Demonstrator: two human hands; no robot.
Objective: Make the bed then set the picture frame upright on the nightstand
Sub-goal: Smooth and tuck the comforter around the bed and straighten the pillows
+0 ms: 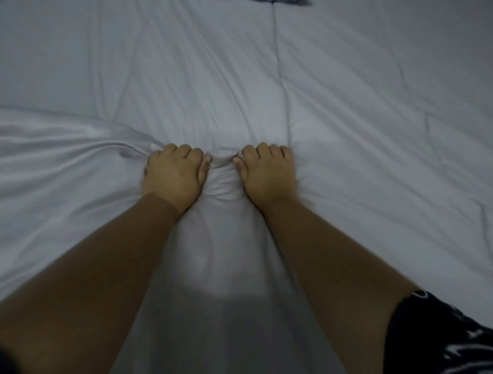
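A pale grey-white duvet (pixel 346 93) covers almost the whole view, wrinkled, with a seam running up the middle. My left hand (pixel 173 174) and my right hand (pixel 268 172) lie side by side at the centre, fingers curled, each gripping a bunch of the fabric. A small fold of cloth bulges between the two thumbs. Creases fan out to the left from my left hand. The picture frame and the nightstand are out of view.
A dark blurred object (pixel 288 2) peeks in at the top edge. A black patterned sleeve (pixel 440 336) shows at the bottom right corner. Bedding fills everything else.
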